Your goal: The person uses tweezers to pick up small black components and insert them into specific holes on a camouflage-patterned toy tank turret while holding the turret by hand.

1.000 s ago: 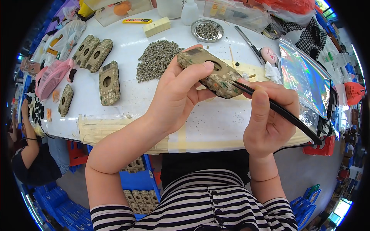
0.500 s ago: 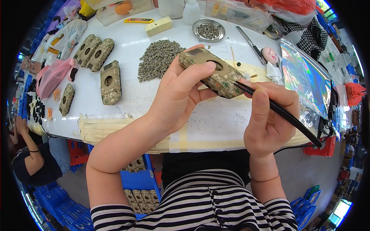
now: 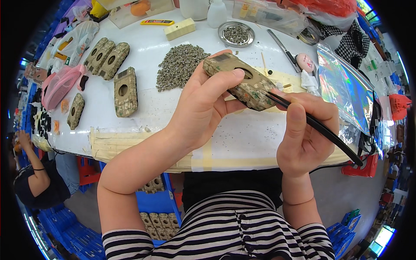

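A camouflage-patterned model tank hull [image 3: 260, 92] with a round opening in its top is gripped by my left hand [image 3: 203, 97], thumb on top beside the opening. My right hand [image 3: 305, 130] is closed on black tweezers [image 3: 327, 132], whose tips touch the near right end of the hull. Whether a small part sits between the tips is too small to tell. Beyond my left hand lies a heap of small grey-brown parts [image 3: 180, 67]. Another camouflage hull [image 3: 125, 93] rests on the table to the left.
Several more hulls [image 3: 112, 60] lie at the left near a pink mesh cap [image 3: 63, 86]. Farther back are a round metal dish [image 3: 251, 39] of small parts, a cream block [image 3: 180, 29] and a knife-like tool [image 3: 284, 50]. Iridescent bags [image 3: 344, 86] cover the right side. A co-worker [image 3: 41, 177] is at far left.
My hands, the hull and the tweezers hold nearly the same pose, with the tweezer tips still at the hull's end. The whole view has shifted very slightly.
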Tool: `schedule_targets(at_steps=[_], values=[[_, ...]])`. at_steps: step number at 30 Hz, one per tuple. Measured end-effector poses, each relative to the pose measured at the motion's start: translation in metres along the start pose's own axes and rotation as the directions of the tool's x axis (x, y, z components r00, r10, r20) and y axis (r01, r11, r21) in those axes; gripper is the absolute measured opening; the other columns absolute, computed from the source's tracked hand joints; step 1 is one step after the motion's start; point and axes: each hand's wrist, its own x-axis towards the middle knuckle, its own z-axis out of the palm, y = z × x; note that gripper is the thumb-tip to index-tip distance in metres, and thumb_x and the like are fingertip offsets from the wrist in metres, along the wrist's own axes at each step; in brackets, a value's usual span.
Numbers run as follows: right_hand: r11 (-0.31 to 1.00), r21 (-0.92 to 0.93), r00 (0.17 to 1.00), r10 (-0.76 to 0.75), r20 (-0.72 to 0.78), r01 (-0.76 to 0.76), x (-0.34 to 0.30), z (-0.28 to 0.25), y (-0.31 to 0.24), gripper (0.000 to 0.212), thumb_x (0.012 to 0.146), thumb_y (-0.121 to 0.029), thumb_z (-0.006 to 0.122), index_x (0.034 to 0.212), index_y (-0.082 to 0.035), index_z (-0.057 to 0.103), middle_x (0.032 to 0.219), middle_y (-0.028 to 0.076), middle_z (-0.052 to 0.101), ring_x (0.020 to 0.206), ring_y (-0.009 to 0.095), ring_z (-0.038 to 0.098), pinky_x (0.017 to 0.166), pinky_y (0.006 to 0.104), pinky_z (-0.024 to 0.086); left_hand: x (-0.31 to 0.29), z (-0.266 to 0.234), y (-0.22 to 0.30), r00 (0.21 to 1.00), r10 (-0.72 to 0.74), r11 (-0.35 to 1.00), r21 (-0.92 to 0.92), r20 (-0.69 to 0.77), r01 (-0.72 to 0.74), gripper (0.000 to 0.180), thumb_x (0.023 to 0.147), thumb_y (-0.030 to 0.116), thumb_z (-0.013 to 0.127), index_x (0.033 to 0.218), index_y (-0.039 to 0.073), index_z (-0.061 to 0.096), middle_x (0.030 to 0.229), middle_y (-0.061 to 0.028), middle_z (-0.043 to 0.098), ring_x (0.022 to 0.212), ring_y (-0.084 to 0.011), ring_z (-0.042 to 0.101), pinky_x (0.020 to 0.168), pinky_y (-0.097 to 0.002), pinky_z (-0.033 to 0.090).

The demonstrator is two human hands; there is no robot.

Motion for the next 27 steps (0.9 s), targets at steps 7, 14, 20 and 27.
schedule_targets(at_steps=[7,14,20,27], values=[[0.999,-0.023,0.999,-0.033,0.034,0.033,0.0007,-0.0021,0.0003,0.011,0.084,-0.003,0.063,0.09,0.002,0.055,0.087,0.013,0.063,0.077,0.017,0.061,0.07,0.0257,0.048,-0.0005,0.0001,0.0001,1.0,-0.004,1.0,0.013,-0.012,0.004,0.052,0.083,0.016,0.06,0.124,0.002,0.032,0.107,-0.0107,0.053,0.095,-0.0181,0.058,0.079,-0.0368,0.054],[0.999,0.034,1.0,-0.013,0.024,0.013,0.0006,-0.0001,0.0012,0.01,0.084,-0.002,0.062,0.09,0.002,0.055,0.087,0.013,0.063,0.077,0.017,0.061,0.07,0.0254,0.048,-0.0002,-0.0006,0.0005,1.0,-0.003,1.0,0.01,-0.003,0.003,0.051,0.083,0.015,0.06,0.124,0.002,0.032,0.106,-0.011,0.053,0.095,-0.0184,0.058,0.078,-0.0374,0.054],[0.999,0.036,0.999,-0.015,0.035,0.014,0.0012,-0.0006,0.0004,0.011,0.084,-0.003,0.062,0.09,0.002,0.055,0.087,0.012,0.063,0.077,0.017,0.061,0.07,0.0252,0.047,-0.0007,0.0005,0.0008,1.0,0.002,1.0,0.009,0.0,-0.002,0.05,0.083,0.015,0.059,0.123,0.003,0.032,0.105,-0.0109,0.053,0.094,-0.0185,0.058,0.078,-0.038,0.054],[0.999,0.035,0.999,0.003,0.043,-0.004,0.0002,-0.0009,0.0006,0.01,0.084,-0.002,0.062,0.09,0.002,0.055,0.087,0.012,0.063,0.077,0.016,0.06,0.071,0.0252,0.047,0.0,-0.0014,0.0,1.0,-0.005,1.0,0.016,-0.008,0.005,0.05,0.083,0.015,0.059,0.123,0.003,0.032,0.106,-0.0107,0.052,0.095,-0.0185,0.058,0.08,-0.038,0.054]])
